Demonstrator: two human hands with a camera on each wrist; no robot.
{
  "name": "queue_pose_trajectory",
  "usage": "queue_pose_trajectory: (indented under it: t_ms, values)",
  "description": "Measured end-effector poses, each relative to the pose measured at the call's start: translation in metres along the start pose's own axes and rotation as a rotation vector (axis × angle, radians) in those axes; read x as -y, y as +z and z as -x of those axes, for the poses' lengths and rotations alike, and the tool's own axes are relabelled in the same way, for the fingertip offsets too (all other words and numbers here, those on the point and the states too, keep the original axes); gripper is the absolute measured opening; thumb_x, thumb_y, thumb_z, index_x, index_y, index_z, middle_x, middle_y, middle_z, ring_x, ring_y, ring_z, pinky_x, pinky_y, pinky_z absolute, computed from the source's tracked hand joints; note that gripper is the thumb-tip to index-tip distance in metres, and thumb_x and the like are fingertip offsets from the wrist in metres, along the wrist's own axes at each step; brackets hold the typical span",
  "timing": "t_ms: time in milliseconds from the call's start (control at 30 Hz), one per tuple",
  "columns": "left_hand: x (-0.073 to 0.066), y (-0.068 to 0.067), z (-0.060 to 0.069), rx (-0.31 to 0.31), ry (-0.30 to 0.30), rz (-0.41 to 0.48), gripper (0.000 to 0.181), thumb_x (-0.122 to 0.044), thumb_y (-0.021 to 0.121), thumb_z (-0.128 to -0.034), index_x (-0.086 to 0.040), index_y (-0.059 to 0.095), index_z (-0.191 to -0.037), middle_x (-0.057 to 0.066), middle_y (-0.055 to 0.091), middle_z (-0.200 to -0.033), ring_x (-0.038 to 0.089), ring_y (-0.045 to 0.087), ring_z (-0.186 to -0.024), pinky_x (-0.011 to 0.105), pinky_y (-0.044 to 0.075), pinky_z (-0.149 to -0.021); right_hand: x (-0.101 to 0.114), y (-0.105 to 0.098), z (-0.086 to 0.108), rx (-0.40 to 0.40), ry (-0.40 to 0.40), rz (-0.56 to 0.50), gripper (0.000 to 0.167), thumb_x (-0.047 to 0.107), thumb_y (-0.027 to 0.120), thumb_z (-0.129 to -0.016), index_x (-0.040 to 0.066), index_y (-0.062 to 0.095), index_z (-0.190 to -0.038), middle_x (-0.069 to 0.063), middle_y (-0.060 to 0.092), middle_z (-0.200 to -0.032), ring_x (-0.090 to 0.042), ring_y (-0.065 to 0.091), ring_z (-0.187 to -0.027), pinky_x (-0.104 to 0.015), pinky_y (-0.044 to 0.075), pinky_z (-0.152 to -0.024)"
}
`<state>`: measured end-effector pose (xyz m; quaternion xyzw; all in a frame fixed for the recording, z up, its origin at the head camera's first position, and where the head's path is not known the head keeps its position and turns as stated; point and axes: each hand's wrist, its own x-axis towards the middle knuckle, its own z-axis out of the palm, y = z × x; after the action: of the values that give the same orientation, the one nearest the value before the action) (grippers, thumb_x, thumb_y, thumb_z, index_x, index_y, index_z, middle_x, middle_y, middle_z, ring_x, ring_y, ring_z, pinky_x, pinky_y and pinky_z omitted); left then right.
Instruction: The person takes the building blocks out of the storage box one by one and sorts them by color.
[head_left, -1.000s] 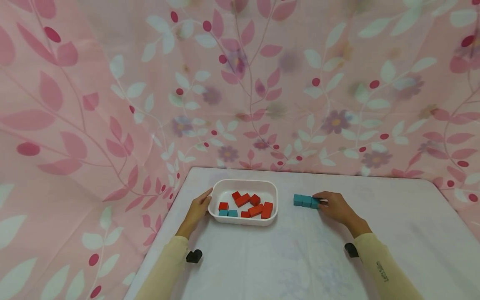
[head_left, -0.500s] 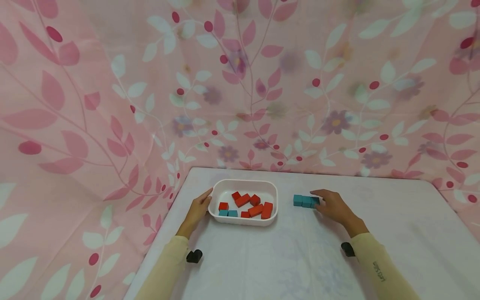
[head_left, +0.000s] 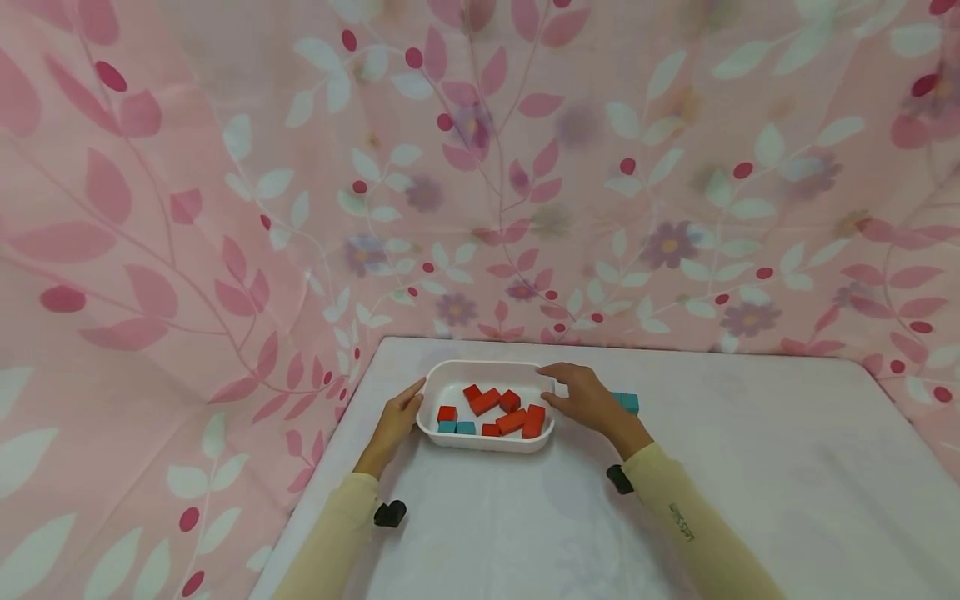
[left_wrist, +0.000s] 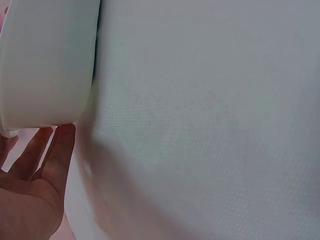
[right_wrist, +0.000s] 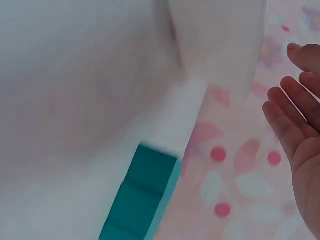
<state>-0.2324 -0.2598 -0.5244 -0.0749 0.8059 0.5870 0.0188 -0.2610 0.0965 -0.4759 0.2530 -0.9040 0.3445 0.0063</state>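
Having left the row of blue blocks (head_left: 630, 404), the right hand (head_left: 588, 400) is now hovering at the right end of the white tray (head_left: 480, 444), while the left hand (head_left: 393, 421) is keeping its place at the left end. The tray is sitting on the far part of the counter (head_left: 510, 533), left of the blue row, and is carrying several loose red blocks (head_left: 512, 421) and two small blue blocks (head_left: 466, 427) near its near-left corner.

The right hand is holding nothing; its thumb and fingers are standing well apart, the fingertips overlapping the rim in the head view, though the right wrist view is showing a gap. The left hand is also lying loosely extended, its fingertips meeting the outside of the end wall rather than wrapping round it. Behind the right forearm, the blue row is showing only partly in the head view; the right wrist view is showing three blocks end to end.

Judging by its look, the tray is smooth, light and fairly stiff, so its wall is probably offering little grip; the lip at the two short ends is looking like the best hold. The blocks are seeming light, hard and sturdy, suiting a pinch across opposite flat sides, yet liable to slide if the tray is tilting.
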Motion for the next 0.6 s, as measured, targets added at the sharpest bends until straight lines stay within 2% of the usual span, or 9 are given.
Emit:
queue_pose_trajectory:
  t_ms: [133,400,500,600]
  values:
    - [-0.001,0.000,0.000,-0.006,-0.008,0.000,0.043,-0.022,0.046,-0.1046,-0.024,0.046,-0.147,0.009,0.039,-0.152,0.029,0.048,-0.125,0.041,0.053,-0.092,0.022,0.021,-0.015,0.083,0.023,-0.060,0.051,0.022,0.076,-0.087,0.014,0.060,-0.135,-0.006,0.060,-0.131,-0.032,0.057,-0.118,-0.042,0.054,-0.090]
    - [0.000,-0.002,-0.001,0.004,0.013,0.009,0.044,-0.021,0.046,-0.1047,-0.021,0.044,-0.148,0.012,0.037,-0.153,0.030,0.046,-0.127,0.045,0.051,-0.094,0.050,0.063,-0.036,0.220,-0.141,-0.092,0.043,0.018,0.074,-0.088,0.009,0.065,-0.128,-0.009,0.067,-0.121,-0.028,0.059,-0.112,-0.037,0.051,-0.095]
    - [0.003,-0.001,-0.002,0.003,0.012,0.008,0.043,-0.021,0.047,-0.1044,-0.022,0.045,-0.148,0.011,0.038,-0.153,0.031,0.046,-0.127,0.045,0.051,-0.095,0.056,0.074,-0.040,0.273,-0.153,-0.127,0.042,0.016,0.073,-0.089,0.005,0.065,-0.128,-0.010,0.068,-0.118,-0.027,0.060,-0.110,-0.036,0.051,-0.095]
    - [0.004,0.001,-0.003,0.003,0.016,0.005,0.043,-0.022,0.047,-0.1043,-0.023,0.046,-0.147,0.011,0.038,-0.153,0.031,0.048,-0.127,0.045,0.051,-0.093,0.059,0.080,-0.046,0.299,-0.141,-0.161,0.040,0.015,0.074,-0.088,0.004,0.066,-0.126,-0.010,0.069,-0.112,-0.023,0.062,-0.101,-0.032,0.053,-0.090]
